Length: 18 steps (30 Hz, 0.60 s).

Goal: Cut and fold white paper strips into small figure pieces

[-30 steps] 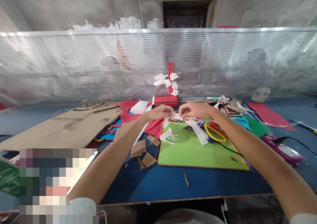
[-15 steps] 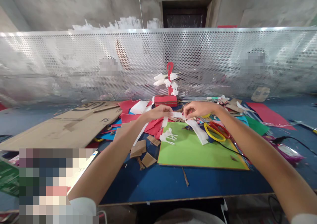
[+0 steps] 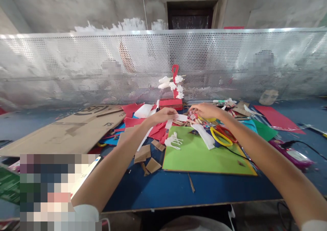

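My left hand [image 3: 167, 114] is closed on a white paper strip [image 3: 182, 117], whose free end points right. A folded-looking white piece [image 3: 169, 124] hangs just below that hand. Over a heap of small scraps [image 3: 193, 116], my right hand [image 3: 204, 111] reaches with its fingers apart, and no held thing shows between them. Below my hands lies a green sheet [image 3: 204, 159]. On it rest white branching cut-outs [image 3: 174, 141], a wider white strip [image 3: 204, 135] and yellow-handled scissors [image 3: 221, 137].
A red stand [image 3: 175, 71] with white paper flowers rises from a red box [image 3: 170, 104] before the perforated metal screen [image 3: 84, 67]. Cardboard [image 3: 76, 132] lies left, with cardboard bits [image 3: 153, 164] nearer. A black cord [image 3: 238, 153] crosses the green sheet; a purple device [image 3: 291, 154] sits right.
My right hand has let go of the white strip's right end and shifted slightly up and right over the scraps. My left hand stays in place, still holding the strip.
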Each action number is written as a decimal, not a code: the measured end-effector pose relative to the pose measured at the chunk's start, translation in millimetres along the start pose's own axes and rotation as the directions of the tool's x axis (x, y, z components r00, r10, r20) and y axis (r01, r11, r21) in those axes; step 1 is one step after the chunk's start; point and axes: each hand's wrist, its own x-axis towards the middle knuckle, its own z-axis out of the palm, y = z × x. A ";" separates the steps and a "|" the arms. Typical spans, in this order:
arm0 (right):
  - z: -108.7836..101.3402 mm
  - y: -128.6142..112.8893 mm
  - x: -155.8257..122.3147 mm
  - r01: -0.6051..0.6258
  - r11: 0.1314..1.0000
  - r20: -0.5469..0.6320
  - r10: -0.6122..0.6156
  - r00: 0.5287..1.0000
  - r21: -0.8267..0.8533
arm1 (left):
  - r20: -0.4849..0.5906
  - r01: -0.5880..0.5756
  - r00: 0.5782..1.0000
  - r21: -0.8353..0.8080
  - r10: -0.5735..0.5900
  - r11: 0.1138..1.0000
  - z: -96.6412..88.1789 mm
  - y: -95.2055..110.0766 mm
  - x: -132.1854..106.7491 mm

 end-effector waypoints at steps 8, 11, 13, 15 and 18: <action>2.2 -41.8 -0.3 0.184 0.903 0.042 -0.217 0.975 0.389 | 0.028 0.039 0.999 -0.002 -0.038 0.999 5.6 5.6 -1.3; 3.6 -52.1 -1.4 0.229 0.907 0.027 -0.255 0.967 0.353 | 0.066 0.023 0.998 0.021 -0.025 1.000 6.0 6.6 -1.9; 4.5 -54.5 -1.9 0.235 0.916 0.024 -0.256 0.966 0.326 | 0.095 0.010 0.995 0.024 -0.012 1.000 6.3 6.8 -1.8; 5.1 -54.5 -1.9 0.231 0.922 0.027 -0.252 0.967 0.311 | 0.115 -0.002 0.993 0.036 -0.002 0.999 6.8 7.2 -1.7; 5.7 -52.8 -1.3 0.227 0.923 0.031 -0.248 0.968 0.311 | 0.120 -0.008 0.993 0.058 0.001 0.998 7.6 8.3 -2.0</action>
